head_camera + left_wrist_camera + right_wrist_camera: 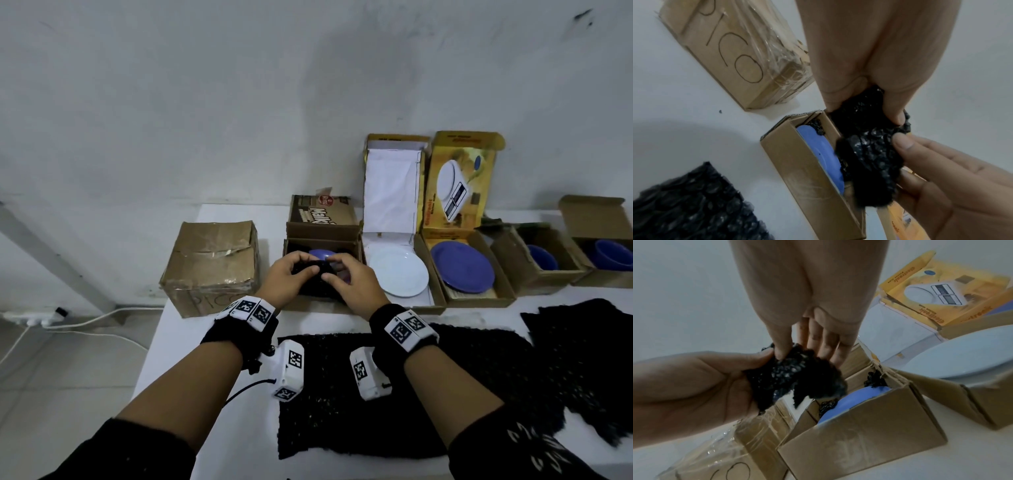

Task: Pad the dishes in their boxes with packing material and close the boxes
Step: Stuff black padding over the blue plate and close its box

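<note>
- Black bubble wrap wad (pixel 871 155) is pinched between both hands, just above the open brown carton (pixel 863 439).
- Left hand (pixel 286 275) curls its fingers and thumb round the wad; right hand (pixel 349 282) pinches its other side.
- A blue dish (pixel 822 155) sits in that carton, with black padding at its edges.
- A taped carton (pixel 210 265) stands to the left.

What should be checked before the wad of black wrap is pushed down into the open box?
1. Both hands hold wad: ok; left hand and right hand pinch the black bubble wrap wad.
2. Box open: ok; brown box has its flap up.
3. Dish inside: ok; blue dish sits in it.
4. Padding already at corners: ok, black bits show.
5. Room left for the wad: cannot tell.
6. Spare wrap nearby: ok; black sheet lies on the table.
</note>
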Action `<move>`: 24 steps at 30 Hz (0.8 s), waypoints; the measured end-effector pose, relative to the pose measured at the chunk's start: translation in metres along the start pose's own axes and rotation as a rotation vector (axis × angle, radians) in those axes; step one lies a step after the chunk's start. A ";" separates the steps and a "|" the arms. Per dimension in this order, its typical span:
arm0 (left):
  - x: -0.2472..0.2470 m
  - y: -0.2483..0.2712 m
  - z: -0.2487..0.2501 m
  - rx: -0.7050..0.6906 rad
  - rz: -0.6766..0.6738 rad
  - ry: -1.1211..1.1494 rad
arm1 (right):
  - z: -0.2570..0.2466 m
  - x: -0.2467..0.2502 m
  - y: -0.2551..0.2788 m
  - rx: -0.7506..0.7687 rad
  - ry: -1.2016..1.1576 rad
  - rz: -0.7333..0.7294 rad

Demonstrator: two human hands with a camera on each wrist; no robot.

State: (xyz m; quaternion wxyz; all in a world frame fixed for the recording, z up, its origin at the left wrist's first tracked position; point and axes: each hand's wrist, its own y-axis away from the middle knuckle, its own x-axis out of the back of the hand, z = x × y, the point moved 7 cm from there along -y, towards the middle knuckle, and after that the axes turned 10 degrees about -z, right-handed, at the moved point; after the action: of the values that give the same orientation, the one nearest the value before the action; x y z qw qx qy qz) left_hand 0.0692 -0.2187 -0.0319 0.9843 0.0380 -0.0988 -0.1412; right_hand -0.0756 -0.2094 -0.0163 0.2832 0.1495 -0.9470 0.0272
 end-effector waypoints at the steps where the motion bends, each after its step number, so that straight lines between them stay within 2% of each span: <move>1: 0.000 -0.002 -0.001 0.009 -0.002 0.014 | 0.001 -0.002 -0.002 -0.028 -0.078 0.000; 5: 0.001 -0.010 -0.012 0.072 -0.006 0.079 | 0.004 -0.002 -0.010 -0.062 -0.315 0.064; 9: 0.001 -0.011 -0.020 0.157 -0.068 0.244 | 0.007 -0.001 -0.018 -0.044 -0.338 0.066; 12: 0.005 -0.012 -0.021 0.172 -0.062 0.236 | 0.012 0.000 -0.023 -0.058 -0.293 0.065; 15: 0.022 -0.017 -0.015 0.067 0.058 -0.009 | 0.021 0.006 -0.025 -0.089 -0.061 0.117; 17: 0.029 -0.017 -0.009 -0.020 0.125 -0.264 | 0.035 0.013 -0.020 -0.206 0.165 0.166; 18: 0.030 -0.016 -0.006 -0.055 0.136 -0.358 | 0.045 0.013 -0.016 -0.300 0.242 0.142; 20: 0.027 -0.015 -0.006 -0.089 0.097 -0.494 | 0.060 0.007 -0.010 -0.424 0.353 0.053; 24: 0.017 -0.019 -0.021 -0.118 -0.082 -0.770 | 0.072 0.008 -0.007 -0.408 0.377 0.074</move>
State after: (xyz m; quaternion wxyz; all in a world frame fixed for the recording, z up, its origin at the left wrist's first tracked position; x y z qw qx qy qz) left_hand 0.0844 -0.2413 -0.0511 0.8692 -0.0703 -0.4511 -0.1899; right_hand -0.1182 -0.2279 -0.0720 0.4773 0.0470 -0.8683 -0.1265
